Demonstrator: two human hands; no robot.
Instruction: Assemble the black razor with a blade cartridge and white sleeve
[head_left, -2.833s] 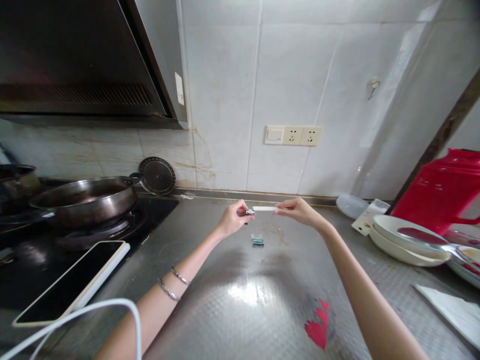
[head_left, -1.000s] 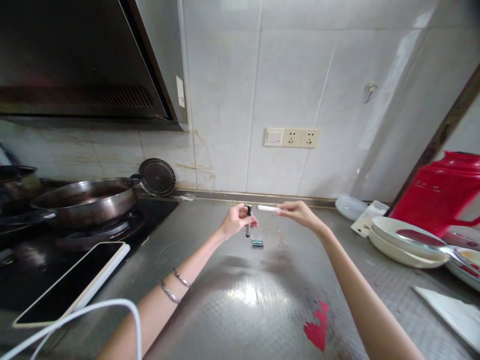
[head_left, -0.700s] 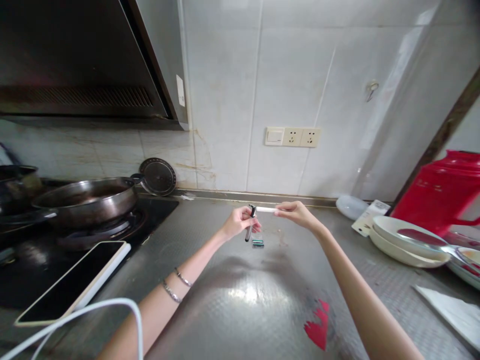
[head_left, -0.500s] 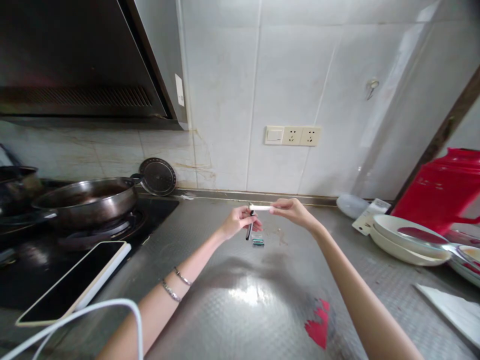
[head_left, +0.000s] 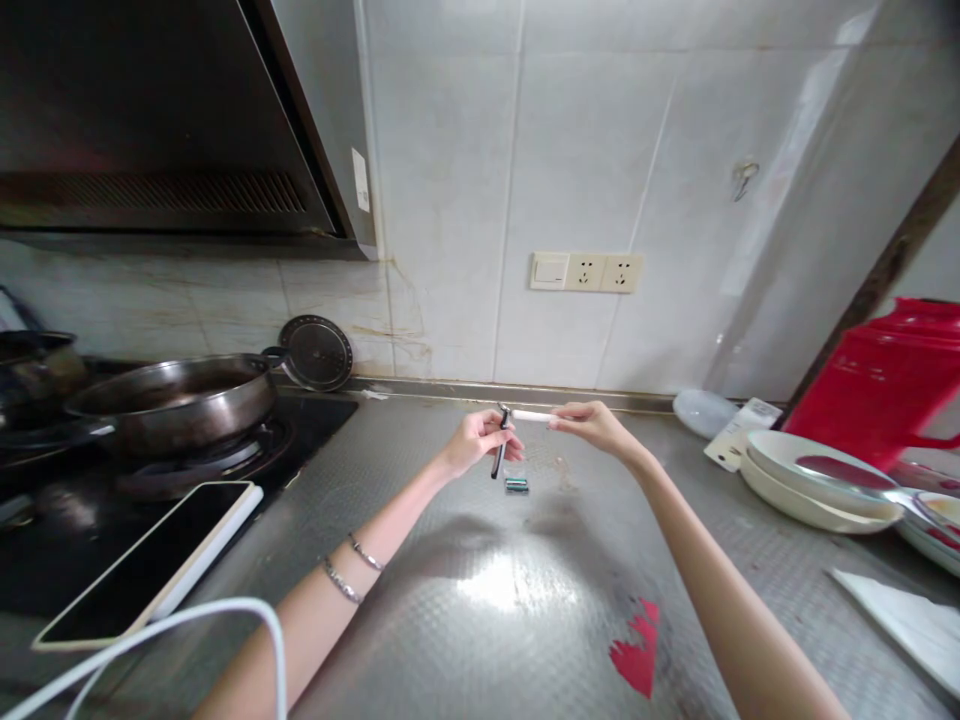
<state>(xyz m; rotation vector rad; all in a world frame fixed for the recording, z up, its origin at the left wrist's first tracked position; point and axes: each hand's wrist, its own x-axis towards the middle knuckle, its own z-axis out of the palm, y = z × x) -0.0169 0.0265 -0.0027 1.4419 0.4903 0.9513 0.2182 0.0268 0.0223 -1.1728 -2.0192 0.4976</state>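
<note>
My left hand (head_left: 480,442) is closed round a slim black-and-silver razor handle (head_left: 499,457), held upright with its metal top end at the fingertips. A short white stick (head_left: 532,416) lies level between the hands, pinched at its right end by my right hand (head_left: 592,425). Its left end is close to the top of the handle; whether they touch I cannot tell. Below the left hand, a small razor cartridge with a green strip (head_left: 517,486) lies on the metal counter (head_left: 420,620), with something clear beside it.
To the left, a steel pan (head_left: 180,395) stands on the stove, and a phone (head_left: 142,565) lies near a white cable (head_left: 225,605). At right are stacked bowls (head_left: 817,490), a red thermos (head_left: 877,380) and white paper (head_left: 900,620). A red patch (head_left: 637,650) marks the counter.
My right hand and the white stick have shifted slightly right, away from the top of the razor handle. The left hand has hardly moved.
</note>
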